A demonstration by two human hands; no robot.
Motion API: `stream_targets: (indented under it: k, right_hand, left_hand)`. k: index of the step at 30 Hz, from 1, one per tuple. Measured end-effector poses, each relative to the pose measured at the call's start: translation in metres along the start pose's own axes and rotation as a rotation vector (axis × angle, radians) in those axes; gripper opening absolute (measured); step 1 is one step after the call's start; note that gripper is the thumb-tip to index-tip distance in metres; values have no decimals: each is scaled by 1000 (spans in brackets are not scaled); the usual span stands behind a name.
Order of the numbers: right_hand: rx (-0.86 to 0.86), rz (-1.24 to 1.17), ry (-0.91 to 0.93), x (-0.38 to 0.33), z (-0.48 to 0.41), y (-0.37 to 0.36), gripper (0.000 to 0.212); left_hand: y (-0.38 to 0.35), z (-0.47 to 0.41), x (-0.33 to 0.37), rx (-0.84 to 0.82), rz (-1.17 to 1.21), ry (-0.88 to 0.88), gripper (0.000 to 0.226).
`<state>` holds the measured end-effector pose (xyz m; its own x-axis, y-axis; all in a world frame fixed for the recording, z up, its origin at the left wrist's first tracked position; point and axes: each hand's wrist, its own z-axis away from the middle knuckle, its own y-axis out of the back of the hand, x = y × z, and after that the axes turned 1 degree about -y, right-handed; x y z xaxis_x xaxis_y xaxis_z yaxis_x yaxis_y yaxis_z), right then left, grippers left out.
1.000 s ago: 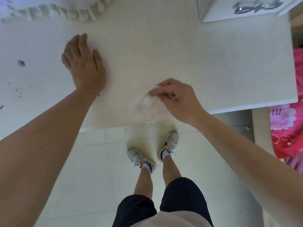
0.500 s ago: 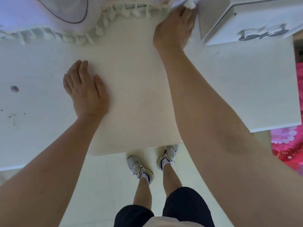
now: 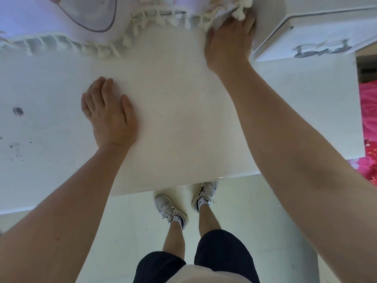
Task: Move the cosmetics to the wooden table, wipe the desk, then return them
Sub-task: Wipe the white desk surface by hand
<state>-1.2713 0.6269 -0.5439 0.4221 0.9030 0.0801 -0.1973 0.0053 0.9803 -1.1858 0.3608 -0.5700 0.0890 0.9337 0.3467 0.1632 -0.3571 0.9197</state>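
The right hand [image 3: 229,44] has its fingertips tucked under the tasselled cloth [image 3: 155,19], so whatever they hold is hidden. That cloth is cut off by the top edge and blurred along its left fringe. The white box [image 3: 318,31] runs out past the upper right corner, its silver lettering too smeared to read. The tabletop [image 3: 183,123] is cropped at the left edge.

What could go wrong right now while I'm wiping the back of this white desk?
1. Your right hand is pushed against the tasselled cloth at the desk's back edge; the tassels could snag or drag forward.
2. The hand is squeezed beside the white box, so a sideways swipe might knock it.
3. The dark stain and specks far left of your left hand may get missed.
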Motion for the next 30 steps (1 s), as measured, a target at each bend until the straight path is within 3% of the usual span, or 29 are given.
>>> stream_targets:
  k: [4, 8, 12, 16, 23, 25, 30]
  right_hand:
    - [-1, -185, -21, -1, 44, -18, 96]
    - [-33, -192, 52, 18, 90, -26, 99]
    - [-85, -104, 109, 19, 39, -14, 106]
    - [-85, -109, 49, 5, 13, -6, 116]
    - [-90, -169, 111, 35, 157, -31, 104]
    - [-93, -166, 41, 68, 158, -36, 104]
    - [-59, -243, -376, 190, 74, -36, 105]
  left_hand:
    - [0, 1, -2, -2, 0, -6, 48]
    - [1, 0, -1, -12, 3, -5, 47]
    - [1, 0, -2, -12, 0, -4, 47]
    - [1, -1, -3, -15, -2, 3, 48]
    - [4, 1, -1, -50, -44, 3, 52]
    - [5, 1, -1, -47, -46, 1, 54]
    - [4, 0, -3, -23, -34, -18, 53]
